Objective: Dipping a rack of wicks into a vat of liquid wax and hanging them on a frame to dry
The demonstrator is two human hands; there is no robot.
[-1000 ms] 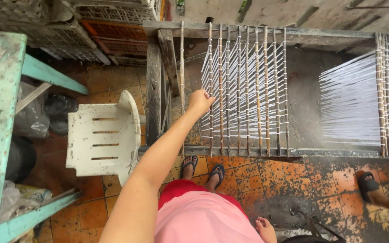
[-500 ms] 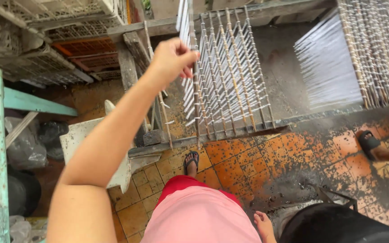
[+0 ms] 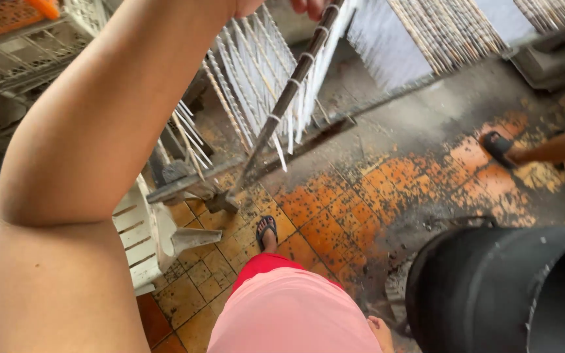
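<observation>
Nearest, at the bottom edge, the right hand [image 3: 382, 329] hangs beside the pink skirt [image 3: 292, 314], only partly in view, so whether its fingers are spread or curled cannot be told. It holds nothing visible and sits just beside the big black drum [image 3: 492, 287], which stands on the orange tiled floor [image 3: 335, 209]. One sandalled foot [image 3: 267, 232] shows just beyond the skirt.

The left arm rises across the left of the view to the top edge, where the left hand [image 3: 295, 5] is closed around the upper end of a dark stick [image 3: 282, 108]. The stick slants down from the hand to the wooden rack [image 3: 191, 186], with white strands tied along it. The stick is well apart from the right hand.

Left of the rack stands a white plastic chair [image 3: 142, 238]. More strung sticks [image 3: 243, 78] lean in the rack beyond. Far right, another person's sandalled foot [image 3: 499, 147] rests on the floor.
</observation>
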